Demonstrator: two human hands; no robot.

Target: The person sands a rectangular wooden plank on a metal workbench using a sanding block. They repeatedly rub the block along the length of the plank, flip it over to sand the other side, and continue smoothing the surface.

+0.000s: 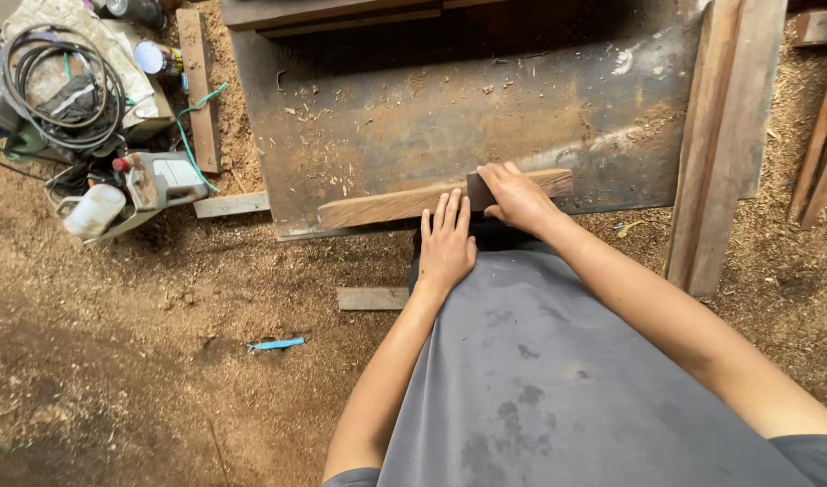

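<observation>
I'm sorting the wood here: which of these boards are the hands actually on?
The short light-brown board lying across the metal table's near edge: left hand flat against it, right hand pressing a dark block on top. The others lie untouched.

Single head camera looks steeply down, close above workbench (413, 117).

Left hand (446, 245) steadies wooden strip (404, 204); right hand (514, 195) presses dark block (479, 190) on it

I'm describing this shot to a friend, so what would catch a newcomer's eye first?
First, the two bare hands at centre: the left hand flat on a wooden board, the right hand gripping a dark block on it. Then the worn metal table beneath, and sawdust floor all around.
</observation>
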